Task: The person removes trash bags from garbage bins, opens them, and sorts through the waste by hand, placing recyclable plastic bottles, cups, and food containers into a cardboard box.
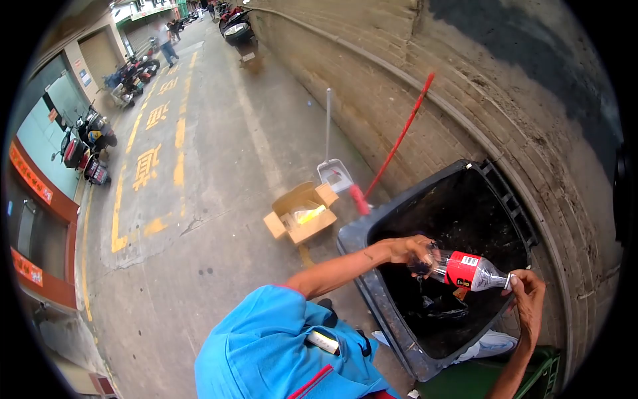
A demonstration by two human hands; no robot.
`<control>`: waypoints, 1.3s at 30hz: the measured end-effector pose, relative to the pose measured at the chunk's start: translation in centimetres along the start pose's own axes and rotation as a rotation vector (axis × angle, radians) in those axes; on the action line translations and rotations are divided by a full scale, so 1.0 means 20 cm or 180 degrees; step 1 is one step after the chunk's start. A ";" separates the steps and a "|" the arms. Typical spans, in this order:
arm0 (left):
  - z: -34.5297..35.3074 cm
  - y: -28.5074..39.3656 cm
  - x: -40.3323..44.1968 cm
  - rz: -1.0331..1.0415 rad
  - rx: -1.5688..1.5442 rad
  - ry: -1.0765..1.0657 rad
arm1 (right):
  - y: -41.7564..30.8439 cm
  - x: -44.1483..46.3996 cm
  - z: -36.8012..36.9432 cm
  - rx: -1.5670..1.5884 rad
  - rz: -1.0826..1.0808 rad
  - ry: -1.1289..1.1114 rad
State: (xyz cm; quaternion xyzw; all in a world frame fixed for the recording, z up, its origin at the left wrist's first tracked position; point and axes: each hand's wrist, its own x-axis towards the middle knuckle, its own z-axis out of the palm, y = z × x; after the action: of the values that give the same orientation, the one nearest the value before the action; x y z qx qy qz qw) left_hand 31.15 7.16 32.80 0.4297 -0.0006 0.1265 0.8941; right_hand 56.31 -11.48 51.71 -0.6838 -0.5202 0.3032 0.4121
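Observation:
A clear plastic bottle [463,270] with a red label lies nearly level above the open mouth of a dark wheeled bin [364,237]. My left hand [413,253] is closed around its base end, where something dark shows beside the fingers. At the other end, the fingers of my right hand [530,292] pinch the neck by the white cap; whether the cap is on tight cannot be seen. Beneath the bottle, inside the bin, a crumpled black plastic bag [444,307] shows in part.
Left of the bin stands an open cardboard box [310,229] with a yellow item inside. Behind it are a long-handled dustpan [334,174] and a red-handled broom [401,136] near the brick wall [372,100]. A green bin [458,382] is at lower right. Scooters [93,143] line the lane's left side; a person [165,45] is farther off.

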 end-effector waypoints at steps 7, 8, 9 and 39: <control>-0.01 -0.03 0.00 0.0014 -0.0076 0.0057 | -0.05 -0.02 0.02 0.0042 -0.0710 -0.0126; 0.00 -0.02 0.01 0.0047 -0.0095 0.0050 | -0.05 -0.01 0.03 0.0151 -0.0847 0.0002; 0.00 -0.02 0.01 0.0075 -0.0121 0.0044 | -0.04 0.01 0.04 0.0151 -0.0846 0.0002; 0.13 -0.01 0.06 0.0068 0.0392 0.0795 | 0.43 -0.05 0.58 0.2304 0.0969 0.0386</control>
State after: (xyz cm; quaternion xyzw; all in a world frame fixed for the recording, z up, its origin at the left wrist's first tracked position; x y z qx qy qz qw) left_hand 32.57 5.40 34.43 0.4646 0.1138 0.1883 0.8577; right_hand 50.11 -10.51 38.65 -0.5804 -0.2471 0.4836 0.6067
